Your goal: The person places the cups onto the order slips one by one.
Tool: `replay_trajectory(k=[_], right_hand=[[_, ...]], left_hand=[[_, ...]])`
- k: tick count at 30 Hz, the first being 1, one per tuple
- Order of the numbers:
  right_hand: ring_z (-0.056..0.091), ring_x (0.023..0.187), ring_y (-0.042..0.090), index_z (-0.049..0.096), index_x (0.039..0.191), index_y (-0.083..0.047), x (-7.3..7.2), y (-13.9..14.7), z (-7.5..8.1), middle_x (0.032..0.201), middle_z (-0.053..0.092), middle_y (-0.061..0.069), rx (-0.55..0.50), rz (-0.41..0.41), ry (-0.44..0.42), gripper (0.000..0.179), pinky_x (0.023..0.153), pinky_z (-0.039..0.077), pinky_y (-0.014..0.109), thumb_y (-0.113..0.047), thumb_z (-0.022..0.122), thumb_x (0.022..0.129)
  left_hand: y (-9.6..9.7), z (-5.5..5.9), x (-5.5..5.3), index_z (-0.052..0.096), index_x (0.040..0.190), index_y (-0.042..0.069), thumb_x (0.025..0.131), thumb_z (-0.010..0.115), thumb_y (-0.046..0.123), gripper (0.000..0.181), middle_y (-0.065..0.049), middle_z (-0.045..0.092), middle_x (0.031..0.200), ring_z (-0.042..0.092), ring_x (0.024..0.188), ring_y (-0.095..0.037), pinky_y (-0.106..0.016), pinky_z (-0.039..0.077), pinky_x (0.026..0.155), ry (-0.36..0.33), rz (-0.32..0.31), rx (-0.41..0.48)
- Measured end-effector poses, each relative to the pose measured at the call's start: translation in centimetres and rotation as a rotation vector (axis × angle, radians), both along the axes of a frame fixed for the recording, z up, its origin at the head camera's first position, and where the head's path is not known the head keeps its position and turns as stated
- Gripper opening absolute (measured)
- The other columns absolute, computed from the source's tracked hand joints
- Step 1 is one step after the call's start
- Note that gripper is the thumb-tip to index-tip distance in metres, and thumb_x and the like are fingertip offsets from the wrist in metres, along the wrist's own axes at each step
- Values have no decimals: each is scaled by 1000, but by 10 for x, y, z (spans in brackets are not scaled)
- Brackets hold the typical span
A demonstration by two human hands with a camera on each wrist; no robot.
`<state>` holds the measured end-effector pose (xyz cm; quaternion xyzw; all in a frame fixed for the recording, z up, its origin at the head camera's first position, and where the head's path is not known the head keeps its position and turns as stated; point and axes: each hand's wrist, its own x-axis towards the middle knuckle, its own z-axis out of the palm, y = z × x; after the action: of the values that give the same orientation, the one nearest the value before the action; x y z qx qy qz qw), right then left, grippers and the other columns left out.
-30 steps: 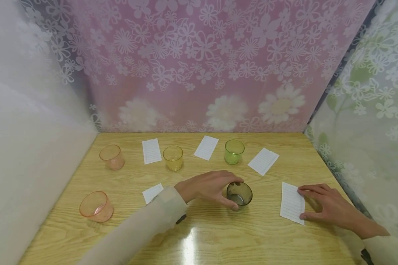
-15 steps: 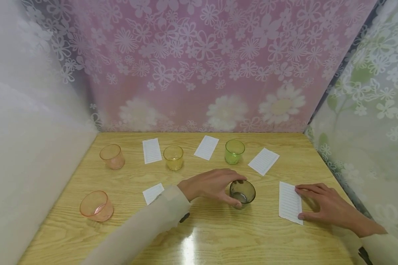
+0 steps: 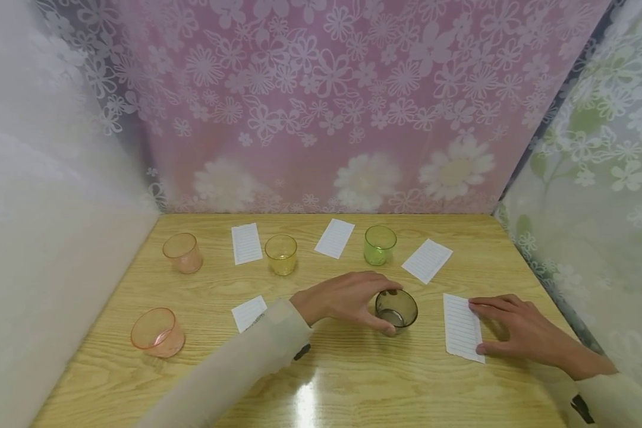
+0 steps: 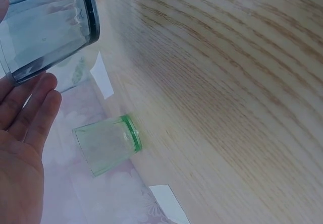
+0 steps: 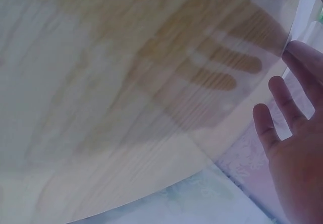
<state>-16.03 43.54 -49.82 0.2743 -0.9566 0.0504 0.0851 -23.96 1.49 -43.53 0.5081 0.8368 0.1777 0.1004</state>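
Observation:
In the head view a dark grey glass (image 3: 398,310) stands upright near the middle of the table. My left hand (image 3: 348,299) reaches round it from the left, thumb and fingers gripping its sides. The left wrist view shows the grey glass (image 4: 50,30) lying sideways in the picture, fingers along its wall. My right hand (image 3: 524,334) touches a printed white slip of paper (image 3: 462,327) at its right edge with spread thumb and fingertips. In the right wrist view the fingers (image 5: 285,105) are fairly straight, one fingertip meeting the paper's edge.
Behind stand a green glass (image 3: 378,245) and a yellow glass (image 3: 281,255). Two orange glasses, a rear one (image 3: 184,252) and a front one (image 3: 158,334), are at left. Several more slips, such as this paper (image 3: 427,261), lie around the wooden table (image 3: 353,386).
My left hand and the grey glass have shifted a little to the right. The white slip and my right hand have slid left, so glass and paper are closer together.

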Motion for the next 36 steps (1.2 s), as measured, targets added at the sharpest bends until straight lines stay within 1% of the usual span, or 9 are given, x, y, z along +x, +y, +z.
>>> replay_trajectory(k=[6, 14, 18, 25, 31, 36], right_hand=[[56, 120, 22, 73, 143, -16, -2, -4, -1, 147, 67, 1, -8, 19, -5, 90, 81, 45, 44, -65, 95, 71], [57, 120, 22, 72, 144, -15, -2, -10, 0, 147, 67, 0, -19, 49, 0, 91, 82, 47, 46, -65, 95, 72], [59, 120, 24, 72, 144, -15, -1, -15, 1, 147, 68, 1, -14, 51, -5, 91, 83, 47, 46, -67, 93, 72], [59, 121, 23, 72, 145, -15, 0, -24, 4, 148, 68, 1, -22, 61, -16, 90, 85, 49, 47, -68, 92, 74], [58, 123, 23, 71, 146, -15, -1, -32, 4, 148, 68, 1, -25, 100, -12, 89, 88, 51, 51, -67, 92, 76], [57, 124, 20, 71, 145, -14, -4, -36, 1, 148, 67, 0, -30, 145, 24, 88, 89, 52, 47, -65, 93, 77]], left_hand=[[1, 0, 0, 49, 165, 23, 96, 73, 69, 86, 5, 58, 160, 54, 149, -12, -31, 46, 122, 7, 8, 2], [8, 0, 0, 49, 165, 22, 96, 74, 70, 87, 5, 58, 160, 54, 149, -12, -30, 44, 124, 31, -8, 8], [11, 0, 0, 50, 165, 22, 95, 74, 70, 87, 6, 59, 160, 55, 148, -11, -29, 44, 123, 29, -14, 5], [19, 3, 2, 49, 165, 21, 96, 75, 68, 87, 5, 58, 160, 54, 148, -10, -27, 44, 123, 34, -20, -1], [23, 4, 3, 49, 165, 21, 96, 76, 67, 87, 5, 59, 159, 52, 149, -11, -27, 43, 124, 35, -18, -3], [26, 3, 3, 50, 164, 22, 95, 76, 68, 87, 5, 60, 158, 53, 148, -10, -26, 45, 121, 46, -12, -1]])
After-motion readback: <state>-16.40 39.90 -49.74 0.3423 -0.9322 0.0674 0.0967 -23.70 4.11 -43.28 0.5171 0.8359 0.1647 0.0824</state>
